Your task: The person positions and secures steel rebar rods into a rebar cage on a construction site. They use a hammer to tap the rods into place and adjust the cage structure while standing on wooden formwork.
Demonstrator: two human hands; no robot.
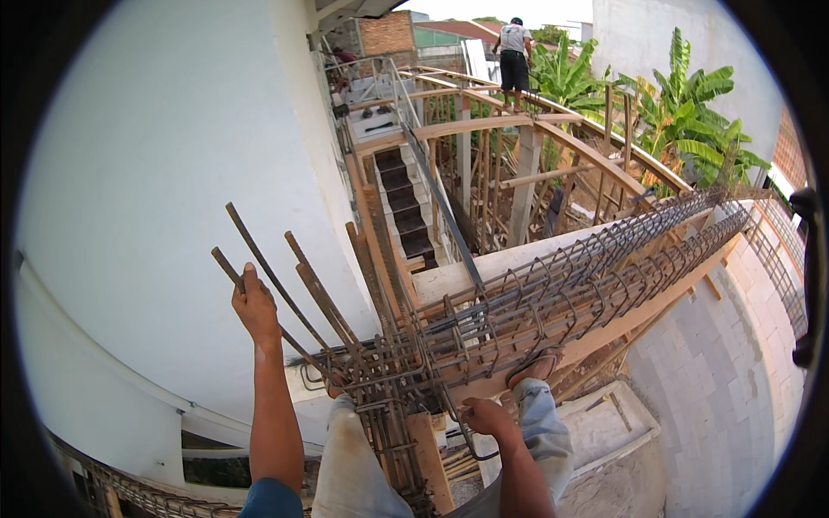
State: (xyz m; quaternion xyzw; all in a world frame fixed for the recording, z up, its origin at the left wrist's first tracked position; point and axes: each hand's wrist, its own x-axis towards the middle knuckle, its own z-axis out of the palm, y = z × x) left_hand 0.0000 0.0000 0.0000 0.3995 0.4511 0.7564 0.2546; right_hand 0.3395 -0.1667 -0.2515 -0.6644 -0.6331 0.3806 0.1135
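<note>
My left hand (pixel 255 306) is raised and closed around an upright steel rebar (pixel 226 266) beside the white wall. Several other rebar ends (pixel 324 298) stick up just to its right. Lower and to the right, the curled fingers of my right hand (pixel 489 417) close on a bent steel bar (pixel 467 442) hanging at the side of the rebar joint. Between my feet lies that joint (pixel 393 367), a dense crossing of bars and stirrups. A long rebar cage (pixel 553 302) runs from it to the far right; my right sandalled foot (pixel 535 367) is at its near edge.
Wooden formwork boards (pixel 509 384) flank the cage. Beyond, a dark-treaded stairway (pixel 404 198) descends beside timber props and curved beams (pixel 484 126). Another person (pixel 515 56) stands on the far beam. Lower right lie a pale trough (pixel 609 423) and paving (pixel 699 388).
</note>
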